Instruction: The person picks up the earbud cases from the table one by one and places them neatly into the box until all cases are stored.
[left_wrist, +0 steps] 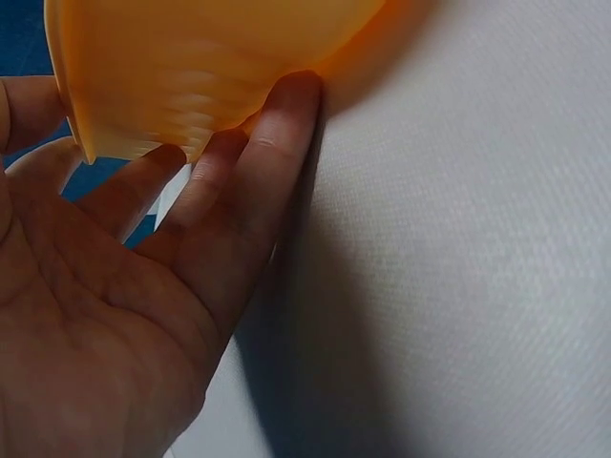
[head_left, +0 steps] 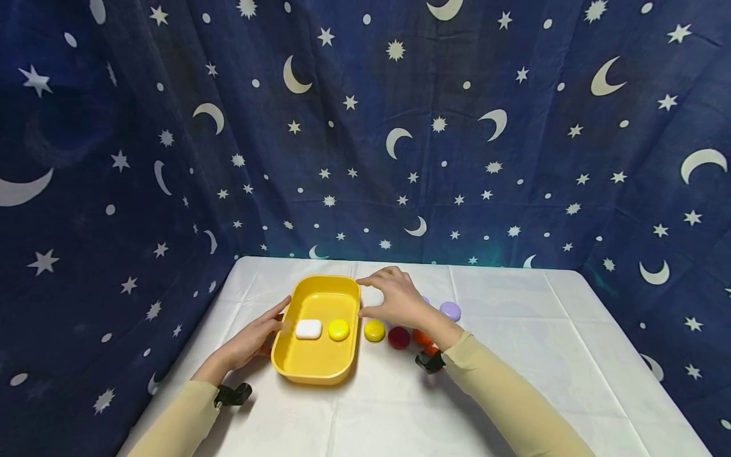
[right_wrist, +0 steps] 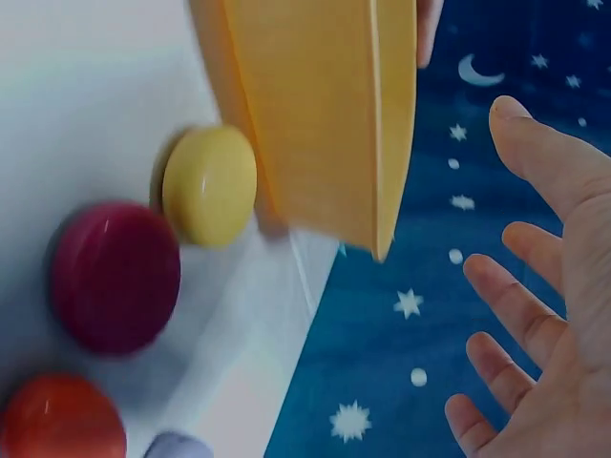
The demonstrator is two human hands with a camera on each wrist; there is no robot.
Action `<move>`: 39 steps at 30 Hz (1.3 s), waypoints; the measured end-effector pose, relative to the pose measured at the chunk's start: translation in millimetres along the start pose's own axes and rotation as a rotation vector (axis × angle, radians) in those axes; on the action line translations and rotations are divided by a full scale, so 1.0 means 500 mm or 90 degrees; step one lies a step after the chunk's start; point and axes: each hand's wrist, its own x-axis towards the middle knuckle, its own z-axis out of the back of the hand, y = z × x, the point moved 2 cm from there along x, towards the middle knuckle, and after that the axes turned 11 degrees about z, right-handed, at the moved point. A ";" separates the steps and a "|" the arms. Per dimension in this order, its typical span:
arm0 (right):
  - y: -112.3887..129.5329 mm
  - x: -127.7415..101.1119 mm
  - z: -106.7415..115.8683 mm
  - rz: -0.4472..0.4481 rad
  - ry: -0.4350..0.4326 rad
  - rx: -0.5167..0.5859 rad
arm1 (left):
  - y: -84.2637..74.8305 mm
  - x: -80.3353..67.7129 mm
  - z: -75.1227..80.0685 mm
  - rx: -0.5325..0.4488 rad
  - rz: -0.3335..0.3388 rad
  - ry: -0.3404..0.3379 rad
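Observation:
A yellow tray [head_left: 316,370] with rounded corners stands on the white table. Inside lie a white rounded block [head_left: 308,329] and a glossy yellow disc [head_left: 339,329]. My left hand [head_left: 248,343] is at the tray's left side; in the left wrist view its extended fingers [left_wrist: 286,124] touch the outer wall and rim. Beside the tray's right rim is my right hand [head_left: 396,297], thumb and fingers spread; the right wrist view shows a gap between that hand and the tray, with nothing held. Another yellow disc [right_wrist: 210,186] and a dark red disc [right_wrist: 116,279] sit outside the tray, below the right hand.
Orange discs [head_left: 423,337] lie partly hidden under the right forearm. A lilac disc [head_left: 450,311] rests past the right wrist, with another lilac piece [head_left: 425,299] mostly covered. Dark blue cloth [head_left: 365,158] with moons and stars surrounds the table [head_left: 548,355] behind and at the sides.

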 end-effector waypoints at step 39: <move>-0.249 -0.211 0.109 -0.123 -0.092 0.049 | 0.001 -0.001 0.002 -0.006 0.006 -0.005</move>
